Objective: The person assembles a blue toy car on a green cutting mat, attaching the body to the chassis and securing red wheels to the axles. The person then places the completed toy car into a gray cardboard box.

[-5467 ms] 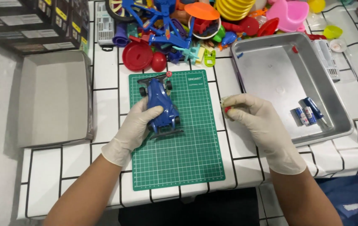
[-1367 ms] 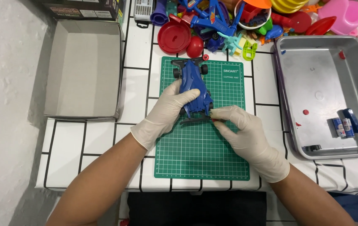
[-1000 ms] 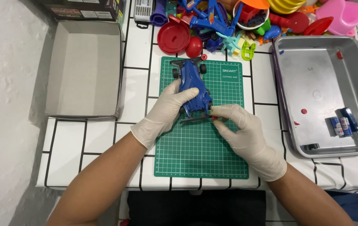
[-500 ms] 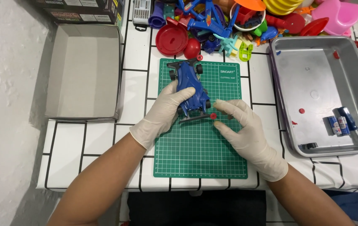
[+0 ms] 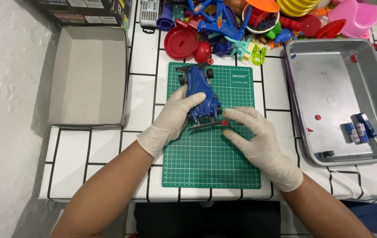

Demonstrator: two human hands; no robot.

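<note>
Lying on a green cutting mat (image 5: pixel 210 167), a blue toy car (image 5: pixel 200 90) is gripped along its side by the gloved left hand (image 5: pixel 173 119). The right hand (image 5: pixel 256 143) pinches a small red wheel (image 5: pixel 225 123) at the car's rear. A metal tray (image 5: pixel 325 79) sits just right.

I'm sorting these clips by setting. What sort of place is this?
Probably a hobby or toy-repair bench: a green cutting mat, a metal tray for small parts, and a pile of plastic toys behind.
</note>
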